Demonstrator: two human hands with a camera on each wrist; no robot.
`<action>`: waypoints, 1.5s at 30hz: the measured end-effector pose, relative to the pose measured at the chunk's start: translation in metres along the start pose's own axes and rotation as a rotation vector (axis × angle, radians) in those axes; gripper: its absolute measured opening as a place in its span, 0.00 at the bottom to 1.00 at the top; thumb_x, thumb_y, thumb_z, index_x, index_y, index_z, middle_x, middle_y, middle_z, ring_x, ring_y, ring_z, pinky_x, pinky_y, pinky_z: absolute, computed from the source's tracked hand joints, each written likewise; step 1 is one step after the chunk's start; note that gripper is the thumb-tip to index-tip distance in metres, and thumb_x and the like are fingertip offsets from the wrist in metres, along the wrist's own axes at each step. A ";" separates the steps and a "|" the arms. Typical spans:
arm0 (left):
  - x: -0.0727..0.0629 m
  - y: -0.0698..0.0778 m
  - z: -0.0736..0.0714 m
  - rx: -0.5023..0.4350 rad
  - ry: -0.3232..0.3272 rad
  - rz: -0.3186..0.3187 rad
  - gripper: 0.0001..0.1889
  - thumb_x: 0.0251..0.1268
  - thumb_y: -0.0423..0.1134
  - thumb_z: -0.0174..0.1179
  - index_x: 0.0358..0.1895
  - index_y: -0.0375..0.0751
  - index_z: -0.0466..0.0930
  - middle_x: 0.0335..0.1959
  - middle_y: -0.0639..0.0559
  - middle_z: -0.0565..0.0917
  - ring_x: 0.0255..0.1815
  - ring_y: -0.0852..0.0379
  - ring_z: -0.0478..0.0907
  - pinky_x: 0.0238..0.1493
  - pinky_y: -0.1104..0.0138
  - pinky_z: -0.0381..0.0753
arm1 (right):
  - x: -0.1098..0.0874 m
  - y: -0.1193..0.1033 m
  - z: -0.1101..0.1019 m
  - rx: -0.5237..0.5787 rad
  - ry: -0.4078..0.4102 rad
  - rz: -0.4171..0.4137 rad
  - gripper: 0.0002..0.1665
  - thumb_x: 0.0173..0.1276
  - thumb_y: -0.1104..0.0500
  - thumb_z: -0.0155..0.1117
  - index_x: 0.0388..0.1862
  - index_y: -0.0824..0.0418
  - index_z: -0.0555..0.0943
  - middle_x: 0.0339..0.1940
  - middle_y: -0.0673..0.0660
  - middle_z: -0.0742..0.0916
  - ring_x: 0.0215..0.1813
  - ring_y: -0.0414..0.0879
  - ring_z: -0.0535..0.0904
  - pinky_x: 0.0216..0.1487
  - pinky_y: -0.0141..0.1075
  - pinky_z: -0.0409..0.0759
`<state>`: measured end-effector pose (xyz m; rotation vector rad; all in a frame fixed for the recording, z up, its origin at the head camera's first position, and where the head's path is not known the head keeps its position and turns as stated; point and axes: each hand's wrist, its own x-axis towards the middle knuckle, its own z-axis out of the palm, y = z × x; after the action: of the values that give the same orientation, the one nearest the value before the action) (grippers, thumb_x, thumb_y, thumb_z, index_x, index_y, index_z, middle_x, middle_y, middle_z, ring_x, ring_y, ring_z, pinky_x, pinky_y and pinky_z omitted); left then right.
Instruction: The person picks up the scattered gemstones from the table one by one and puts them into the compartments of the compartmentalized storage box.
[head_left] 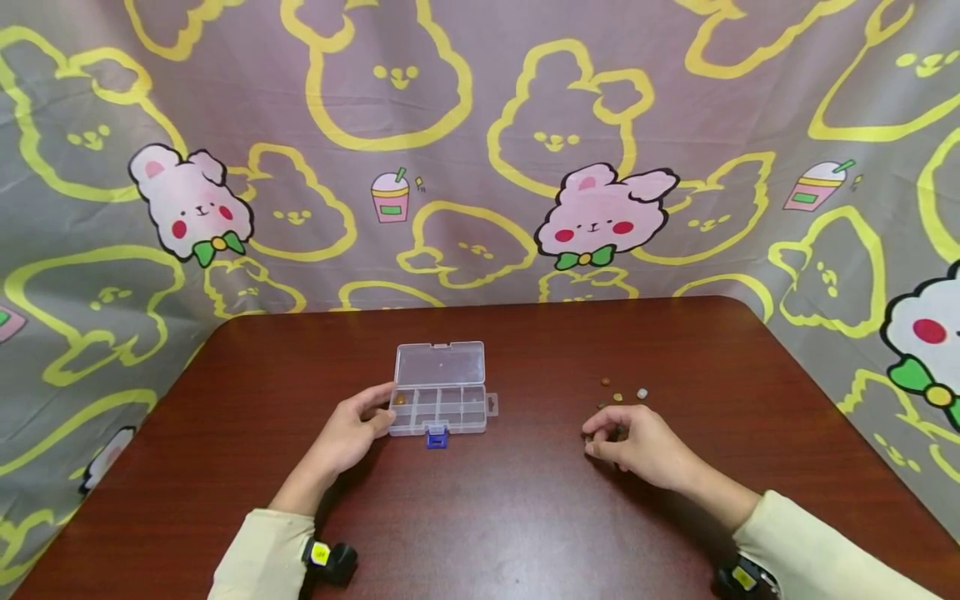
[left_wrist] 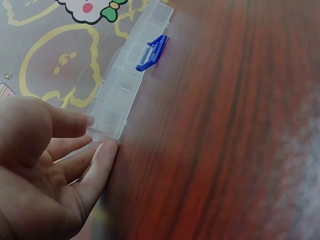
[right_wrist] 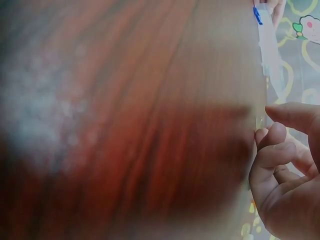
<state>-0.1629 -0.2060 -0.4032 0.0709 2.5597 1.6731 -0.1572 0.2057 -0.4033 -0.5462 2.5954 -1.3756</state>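
Observation:
A clear plastic compartment box (head_left: pixel 438 408) stands on the table with its lid (head_left: pixel 440 365) raised at the back and a blue latch (head_left: pixel 437 438) at the front. My left hand (head_left: pixel 352 431) grips its left end, thumb at the front corner; the left wrist view shows the thumb and fingers on that end. An amber-coloured stone (head_left: pixel 401 400) lies in the back left compartment. My right hand (head_left: pixel 637 442) is low over the table, right of the box, with a tiny stone between thumb and forefinger. Other small stones are partly hidden under this hand.
Beyond my right hand lie a reddish-brown stone (head_left: pixel 605 382), a yellowish stone (head_left: pixel 618 397) and a whitish stone (head_left: pixel 642 393). The dark wooden table (head_left: pixel 480 517) ends at a patterned curtain (head_left: pixel 465 167) behind it.

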 end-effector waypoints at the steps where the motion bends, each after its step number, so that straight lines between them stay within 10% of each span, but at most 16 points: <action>1: 0.000 0.000 0.000 -0.002 0.002 0.002 0.24 0.74 0.27 0.52 0.71 0.29 0.67 0.67 0.31 0.72 0.59 0.42 0.76 0.54 0.63 0.81 | 0.000 0.000 0.000 -0.007 0.004 0.005 0.08 0.61 0.66 0.72 0.40 0.63 0.85 0.27 0.52 0.81 0.20 0.41 0.74 0.20 0.32 0.74; 45: 0.000 -0.001 0.000 0.003 0.020 0.018 0.24 0.74 0.27 0.53 0.71 0.29 0.68 0.66 0.32 0.75 0.57 0.44 0.76 0.52 0.65 0.81 | 0.002 0.001 0.002 -0.084 0.031 -0.002 0.04 0.61 0.64 0.73 0.35 0.60 0.86 0.24 0.48 0.80 0.19 0.39 0.73 0.20 0.32 0.74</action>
<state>-0.1625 -0.2062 -0.4044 0.0784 2.5838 1.6844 -0.1591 0.2041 -0.4049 -0.5431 2.6886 -1.2906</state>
